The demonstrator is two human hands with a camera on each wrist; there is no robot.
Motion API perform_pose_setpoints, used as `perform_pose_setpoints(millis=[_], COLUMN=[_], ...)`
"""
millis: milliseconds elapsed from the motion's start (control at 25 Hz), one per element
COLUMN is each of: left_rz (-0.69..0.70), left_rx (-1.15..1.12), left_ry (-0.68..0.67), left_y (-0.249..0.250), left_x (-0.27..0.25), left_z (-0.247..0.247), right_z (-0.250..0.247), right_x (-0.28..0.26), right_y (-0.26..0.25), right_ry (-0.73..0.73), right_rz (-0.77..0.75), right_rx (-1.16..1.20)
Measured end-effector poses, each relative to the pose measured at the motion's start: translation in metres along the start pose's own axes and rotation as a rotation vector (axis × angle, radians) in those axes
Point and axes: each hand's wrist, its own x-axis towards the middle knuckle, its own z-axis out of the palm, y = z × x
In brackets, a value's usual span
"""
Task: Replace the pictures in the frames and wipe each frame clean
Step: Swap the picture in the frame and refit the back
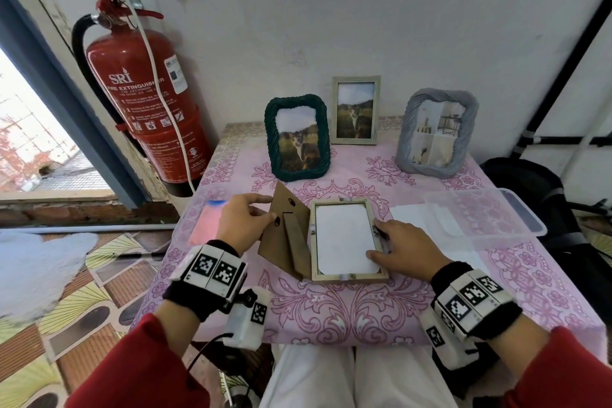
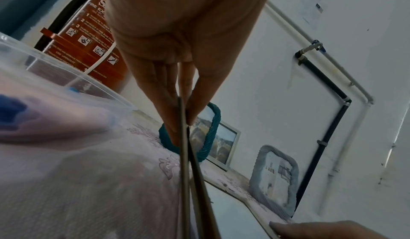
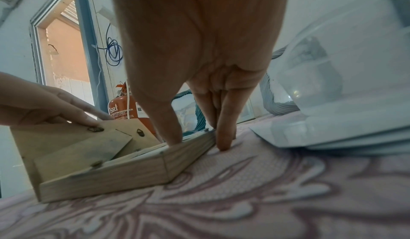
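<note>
A pale wooden frame [image 1: 349,276] lies face down mid-table, the white back of a picture [image 1: 344,238] showing inside it. My left hand [image 1: 270,207] pinches the brown backing board [image 1: 284,242], which stands lifted off the frame's left side with its stand leg hanging. The left wrist view shows the backing board [image 2: 185,172] edge-on between thumb and fingers [image 2: 170,116]. My right hand [image 1: 376,240] holds the frame's right rail. In the right wrist view my thumb sits on the frame [image 3: 111,177] and a finger [image 3: 224,142] touches the cloth outside it.
Against the wall stand a green rope frame [image 1: 297,137], a slim pale frame [image 1: 356,109] and a grey-blue frame [image 1: 437,132]. A pink cloth [image 1: 207,222] lies left. At the right are a clear plastic box [image 1: 483,212] and white prints [image 1: 420,219]. A fire extinguisher [image 1: 142,93] stands left.
</note>
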Motion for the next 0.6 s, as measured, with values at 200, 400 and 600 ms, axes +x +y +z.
perform_pose_setpoints(millis=[200,400,600], left_rz=[0.07,0.1,0.052], left_rx=[-0.15,-0.3,-0.354], left_ry=[0.089,0.037,-0.069], left_y=[0.002,0.011,0.011], left_x=[0.003,0.0,-0.008], left_z=[-0.008,0.0,0.033], right_z=[0.001,-0.002,-0.007], right_x=[0.001,0.0,0.0], right_y=[0.0,0.0,0.001], right_ry=[-0.003,0.009,0.03], right_rz=[0.015,0.021,0.018], right_rx=[0.002,0.044,0.183])
